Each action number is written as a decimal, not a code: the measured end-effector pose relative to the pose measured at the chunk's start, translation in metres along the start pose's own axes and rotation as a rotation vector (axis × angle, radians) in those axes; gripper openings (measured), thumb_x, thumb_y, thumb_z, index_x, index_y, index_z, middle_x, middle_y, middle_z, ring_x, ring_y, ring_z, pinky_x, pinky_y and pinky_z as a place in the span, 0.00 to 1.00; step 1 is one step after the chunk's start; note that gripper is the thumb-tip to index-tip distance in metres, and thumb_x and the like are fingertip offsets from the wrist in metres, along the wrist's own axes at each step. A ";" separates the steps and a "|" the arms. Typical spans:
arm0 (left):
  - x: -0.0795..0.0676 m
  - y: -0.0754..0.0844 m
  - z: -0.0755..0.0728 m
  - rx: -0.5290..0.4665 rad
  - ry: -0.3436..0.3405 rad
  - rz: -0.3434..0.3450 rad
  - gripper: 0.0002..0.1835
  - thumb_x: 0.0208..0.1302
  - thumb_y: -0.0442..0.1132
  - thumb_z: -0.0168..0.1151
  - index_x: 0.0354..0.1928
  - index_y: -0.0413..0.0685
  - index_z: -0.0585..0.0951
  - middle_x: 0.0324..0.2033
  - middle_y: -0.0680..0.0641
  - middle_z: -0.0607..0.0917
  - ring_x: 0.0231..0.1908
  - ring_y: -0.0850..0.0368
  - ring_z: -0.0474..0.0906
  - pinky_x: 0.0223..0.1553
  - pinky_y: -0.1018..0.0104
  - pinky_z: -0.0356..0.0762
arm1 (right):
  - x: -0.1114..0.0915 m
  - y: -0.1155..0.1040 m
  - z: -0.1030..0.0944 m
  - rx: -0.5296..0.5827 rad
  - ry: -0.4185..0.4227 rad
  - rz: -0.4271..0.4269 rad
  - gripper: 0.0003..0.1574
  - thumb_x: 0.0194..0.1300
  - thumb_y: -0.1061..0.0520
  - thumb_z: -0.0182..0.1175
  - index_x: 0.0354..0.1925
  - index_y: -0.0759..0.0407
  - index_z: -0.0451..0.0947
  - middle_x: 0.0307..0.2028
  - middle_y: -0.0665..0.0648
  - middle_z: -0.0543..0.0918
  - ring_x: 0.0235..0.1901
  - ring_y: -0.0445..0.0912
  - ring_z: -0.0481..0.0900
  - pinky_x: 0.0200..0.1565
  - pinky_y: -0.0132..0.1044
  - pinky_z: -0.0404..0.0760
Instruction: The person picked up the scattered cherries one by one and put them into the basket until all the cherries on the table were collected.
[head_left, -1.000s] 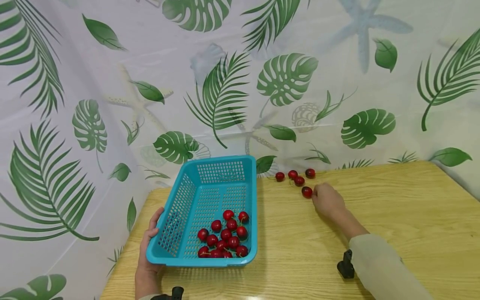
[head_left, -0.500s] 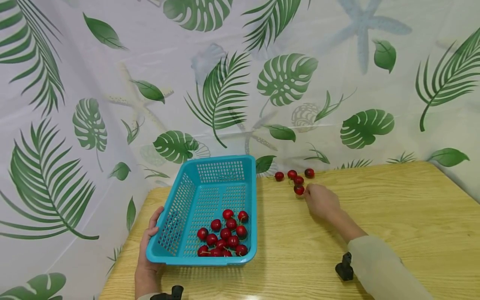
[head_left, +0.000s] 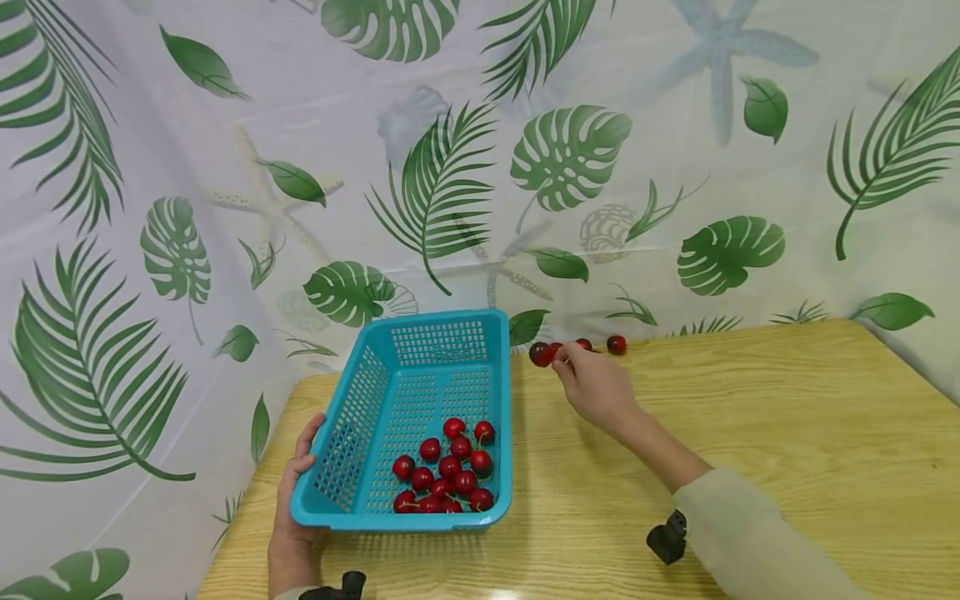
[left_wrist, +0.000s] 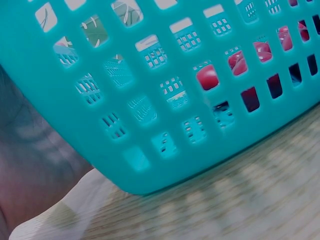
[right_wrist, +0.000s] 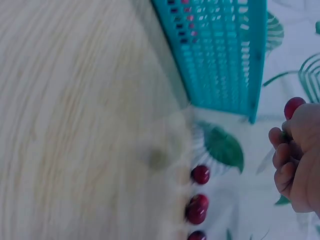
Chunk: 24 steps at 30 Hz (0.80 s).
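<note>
A blue plastic basket (head_left: 405, 392) with perforated walls holds several red cherries (head_left: 450, 467), gathered toward its near right corner. My left hand (head_left: 294, 492) grips the basket at its left side, fingers at the rim. Between thumb and fingers of my right hand (head_left: 596, 385) is a dark red cherry (head_left: 539, 354), raised above the table to the right of the basket; the right wrist view shows this cherry (right_wrist: 294, 107) poking out past the curled fingers. Behind that hand, several loose cherries (head_left: 617, 344) lie near the table's back edge, partly hidden by it.
The wood-grain table (head_left: 787, 417) runs back to a white curtain (head_left: 637, 75) printed with green leaves and starfish. Another such curtain panel (head_left: 90, 417) borders the left side. In the left wrist view, the basket's wall (left_wrist: 150, 90) stands close over the tabletop.
My right hand has carried the cherry leftward and up from the table, past the loose ones toward the basket. The left hand and basket have stayed in place.
</note>
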<state>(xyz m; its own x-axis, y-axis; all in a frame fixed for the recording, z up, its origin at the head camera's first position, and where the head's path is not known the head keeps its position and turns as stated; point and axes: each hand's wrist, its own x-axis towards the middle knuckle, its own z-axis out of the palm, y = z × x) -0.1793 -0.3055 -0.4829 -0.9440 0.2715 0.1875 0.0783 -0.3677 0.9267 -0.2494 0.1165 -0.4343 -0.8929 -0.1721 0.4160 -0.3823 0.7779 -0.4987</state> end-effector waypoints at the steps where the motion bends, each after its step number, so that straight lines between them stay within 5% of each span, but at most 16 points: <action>1: 0.000 0.000 0.000 0.001 0.000 0.001 0.33 0.74 0.36 0.18 0.77 0.68 0.51 0.68 0.61 0.67 0.64 0.60 0.66 0.59 0.64 0.68 | 0.000 -0.008 -0.001 0.010 0.015 -0.019 0.07 0.71 0.58 0.58 0.41 0.62 0.78 0.24 0.53 0.80 0.19 0.43 0.70 0.23 0.38 0.71; 7: 0.001 0.000 -0.001 0.000 0.017 -0.007 0.32 0.74 0.36 0.19 0.76 0.69 0.53 0.68 0.61 0.67 0.64 0.59 0.65 0.59 0.65 0.68 | 0.000 -0.053 0.002 0.043 0.022 -0.169 0.03 0.69 0.59 0.60 0.39 0.59 0.78 0.25 0.50 0.80 0.20 0.41 0.70 0.23 0.34 0.70; 14: 0.000 0.000 0.000 0.015 0.025 -0.024 0.32 0.75 0.37 0.19 0.74 0.75 0.57 0.68 0.61 0.65 0.64 0.59 0.65 0.59 0.64 0.67 | -0.007 -0.093 0.022 -0.030 -0.105 -0.317 0.04 0.71 0.58 0.58 0.41 0.56 0.79 0.28 0.49 0.83 0.24 0.40 0.76 0.25 0.31 0.72; 24: 0.000 -0.001 0.000 0.011 0.011 -0.016 0.32 0.74 0.37 0.19 0.75 0.72 0.55 0.68 0.61 0.66 0.64 0.59 0.65 0.59 0.63 0.68 | 0.005 -0.113 0.053 -0.338 -0.246 -0.291 0.04 0.61 0.63 0.64 0.35 0.58 0.77 0.24 0.52 0.81 0.27 0.48 0.81 0.24 0.38 0.78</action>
<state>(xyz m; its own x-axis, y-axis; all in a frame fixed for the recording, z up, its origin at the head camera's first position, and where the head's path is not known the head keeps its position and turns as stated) -0.1793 -0.3052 -0.4838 -0.9487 0.2674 0.1688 0.0665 -0.3532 0.9332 -0.2235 -0.0043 -0.4156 -0.8062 -0.5160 0.2895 -0.5612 0.8219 -0.0979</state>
